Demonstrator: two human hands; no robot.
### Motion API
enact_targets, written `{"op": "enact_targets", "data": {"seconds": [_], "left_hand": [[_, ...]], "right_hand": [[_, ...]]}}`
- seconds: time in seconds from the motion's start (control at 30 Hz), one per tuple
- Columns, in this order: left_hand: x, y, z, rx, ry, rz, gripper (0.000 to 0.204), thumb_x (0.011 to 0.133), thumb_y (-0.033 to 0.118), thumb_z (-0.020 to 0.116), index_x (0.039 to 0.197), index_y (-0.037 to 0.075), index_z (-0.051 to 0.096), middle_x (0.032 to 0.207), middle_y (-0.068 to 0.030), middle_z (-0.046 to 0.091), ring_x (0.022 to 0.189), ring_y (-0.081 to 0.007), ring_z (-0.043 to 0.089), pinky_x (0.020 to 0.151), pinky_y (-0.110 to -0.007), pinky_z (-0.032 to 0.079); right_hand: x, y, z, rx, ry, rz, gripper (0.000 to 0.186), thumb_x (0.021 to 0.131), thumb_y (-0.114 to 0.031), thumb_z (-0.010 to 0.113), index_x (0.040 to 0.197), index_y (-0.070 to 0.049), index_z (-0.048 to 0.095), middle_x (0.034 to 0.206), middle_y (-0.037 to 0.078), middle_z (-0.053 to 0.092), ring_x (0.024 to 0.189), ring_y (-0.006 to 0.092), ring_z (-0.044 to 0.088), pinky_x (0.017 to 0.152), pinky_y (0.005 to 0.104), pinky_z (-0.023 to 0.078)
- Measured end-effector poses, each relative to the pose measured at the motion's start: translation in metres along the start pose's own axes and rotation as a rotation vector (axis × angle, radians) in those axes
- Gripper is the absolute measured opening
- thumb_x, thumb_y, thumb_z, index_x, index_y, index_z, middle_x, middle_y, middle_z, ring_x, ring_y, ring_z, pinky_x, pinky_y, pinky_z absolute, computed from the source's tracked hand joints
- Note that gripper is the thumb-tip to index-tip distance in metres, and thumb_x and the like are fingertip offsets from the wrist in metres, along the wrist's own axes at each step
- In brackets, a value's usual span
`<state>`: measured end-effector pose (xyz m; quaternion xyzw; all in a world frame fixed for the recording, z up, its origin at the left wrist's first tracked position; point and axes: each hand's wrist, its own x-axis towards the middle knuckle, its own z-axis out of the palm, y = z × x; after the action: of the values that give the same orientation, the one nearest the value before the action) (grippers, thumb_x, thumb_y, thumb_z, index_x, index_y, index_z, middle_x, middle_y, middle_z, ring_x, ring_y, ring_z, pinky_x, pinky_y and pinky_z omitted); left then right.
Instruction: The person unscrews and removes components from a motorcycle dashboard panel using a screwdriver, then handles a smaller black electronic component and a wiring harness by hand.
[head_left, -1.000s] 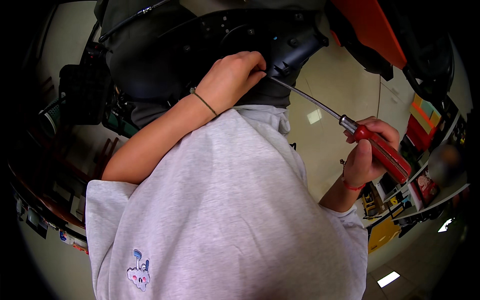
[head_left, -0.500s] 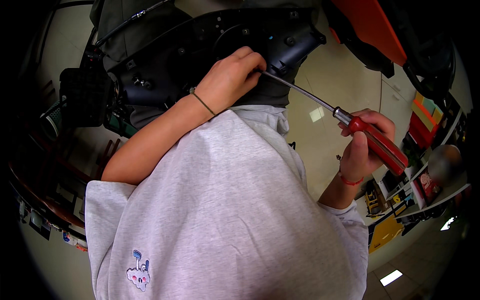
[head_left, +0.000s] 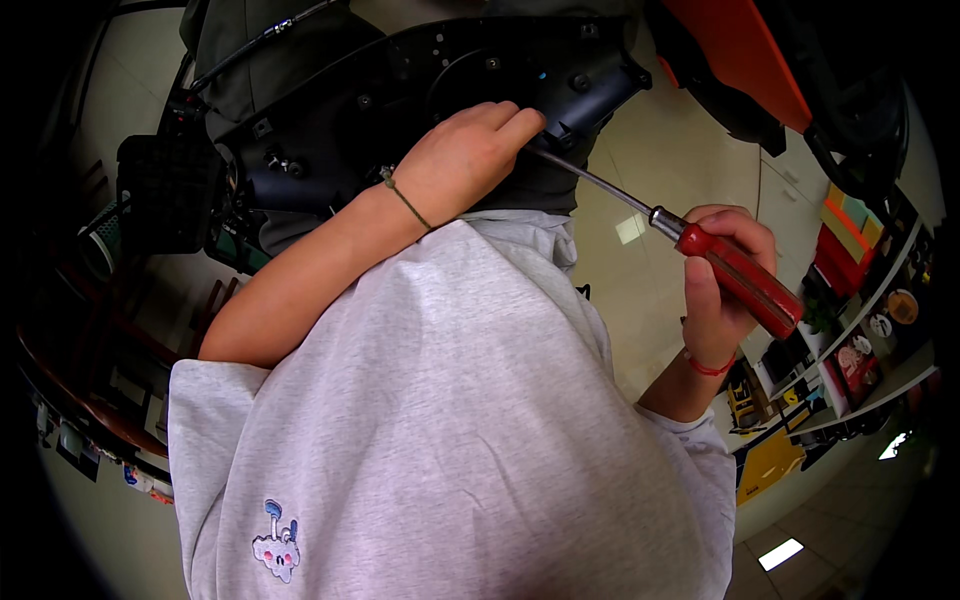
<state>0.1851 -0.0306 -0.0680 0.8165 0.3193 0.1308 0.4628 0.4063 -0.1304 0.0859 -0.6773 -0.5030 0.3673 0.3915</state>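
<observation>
A screwdriver with a red handle [head_left: 745, 282] and a long metal shaft is in my right hand [head_left: 715, 315], whose fingers and thumb wrap the handle. The shaft slants up and left, and its tip disappears beneath my left hand [head_left: 470, 152]. That hand lies over a curved black plastic panel [head_left: 310, 190] across my lap, its fingers bent together at the panel's near edge. Whatever is between those fingers is hidden. Screw bosses and small holes dot the panel's inner face.
An orange and black panel [head_left: 740, 60] stands at the upper right. Beside the panel on the left is a black box-like part [head_left: 165, 195]. Shelves with assorted goods [head_left: 860, 360] line the right side, and a thin metal rod [head_left: 265, 38] shows at the upper left.
The screwdriver and my right hand have moved slightly left, pushing the shaft further under my left hand. My left hand has shifted a little right and its fingers cover the tip more.
</observation>
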Motion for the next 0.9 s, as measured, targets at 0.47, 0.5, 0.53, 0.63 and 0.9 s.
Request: {"op": "enact_targets", "data": {"seconds": [0.47,0.5,0.53,0.63,0.9], "left_hand": [[0.01,-0.001,0.004,0.083,0.057,0.144,0.029,0.082,0.001,0.069,0.109,0.009,0.06,0.095,-0.0068,0.066,0.09,-0.0266,0.065,0.078,-0.037,0.055],[0.011,0.0,0.003,0.082,0.06,0.149,0.03,0.082,0.001,0.069,0.109,0.009,0.061,0.094,-0.0066,0.065,0.09,-0.0266,0.065,0.078,-0.038,0.055],[0.011,0.0,0.003,0.082,0.063,0.155,0.03,0.082,0.001,0.069,0.11,0.009,0.061,0.094,-0.0065,0.065,0.09,-0.0266,0.065,0.078,-0.038,0.055],[0.01,0.0,0.003,0.069,0.054,0.116,0.031,0.082,0.001,0.069,0.111,0.009,0.061,0.093,-0.0063,0.065,0.091,-0.0266,0.065,0.079,-0.038,0.056],[-0.002,0.007,-0.002,-0.012,0.075,-0.001,0.036,0.084,0.003,0.07,0.118,0.008,0.06,0.107,-0.0083,0.063,0.095,-0.0285,0.066,0.082,-0.037,0.056]], "right_hand": [[-0.003,-0.009,0.014,-0.199,-0.013,-0.295,0.033,0.084,-0.018,0.08,0.105,0.0,0.063,0.096,0.019,0.067,0.077,0.0237,0.068,0.065,0.0301,0.056],[-0.004,-0.009,0.014,-0.201,-0.008,-0.293,0.033,0.084,-0.018,0.08,0.106,0.0,0.063,0.096,0.019,0.067,0.077,0.0234,0.068,0.064,0.0298,0.056],[-0.005,-0.009,0.015,-0.199,-0.006,-0.289,0.033,0.085,-0.018,0.08,0.106,0.0,0.063,0.097,0.019,0.067,0.077,0.0233,0.068,0.064,0.0298,0.056],[-0.006,-0.01,0.016,-0.197,-0.007,-0.278,0.033,0.085,-0.018,0.08,0.106,0.0,0.063,0.097,0.019,0.067,0.077,0.0232,0.068,0.064,0.0299,0.056],[-0.004,-0.012,0.023,-0.244,-0.032,-0.264,0.033,0.081,-0.013,0.081,0.105,-0.001,0.063,0.1,0.018,0.068,0.082,0.0247,0.068,0.069,0.0317,0.057]]}}
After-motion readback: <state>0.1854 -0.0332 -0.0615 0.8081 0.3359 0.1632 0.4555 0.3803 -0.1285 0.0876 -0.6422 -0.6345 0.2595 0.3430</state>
